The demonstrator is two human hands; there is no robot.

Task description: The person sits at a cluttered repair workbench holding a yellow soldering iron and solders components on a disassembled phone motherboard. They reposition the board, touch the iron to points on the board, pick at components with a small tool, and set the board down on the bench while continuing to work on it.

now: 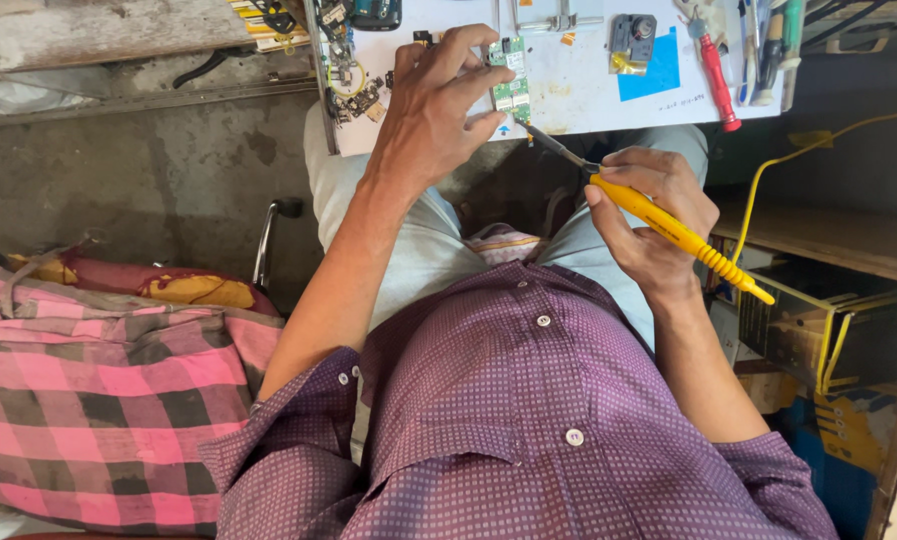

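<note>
Lay at the near edge of the white bench (579, 85): a small green circuit board studded with metal shields (510, 78), pinned flat under the left hand (434, 115). Fingers (479, 82) spread and curled over the board's left side and corners, thumb tucked at its near edge; pressing rather than gripping, so closed on it only loosely. Looked thin, light and stiff, but fragile: likely to crack if flexed and easy to mar at its tiny parts. Best held by the bare edges, never across the components.

Gripped in the right hand (649, 210): a yellow plastic-handled soldering iron with a dark metal tip (659, 218), held pen-fashion, fingers wrapped firmly round the forward part of the handle. Tip aimed far and left, just beside the board's near right corner; contact impossible to tell. Handle light and rigid, ribbed toward its cord end, safe to hold; metal shaft presumably hot, not to be touched.

Further right on the bench, well apart: a red-handled screwdriver (716, 75) and a blue square sheet (659, 70).
</note>
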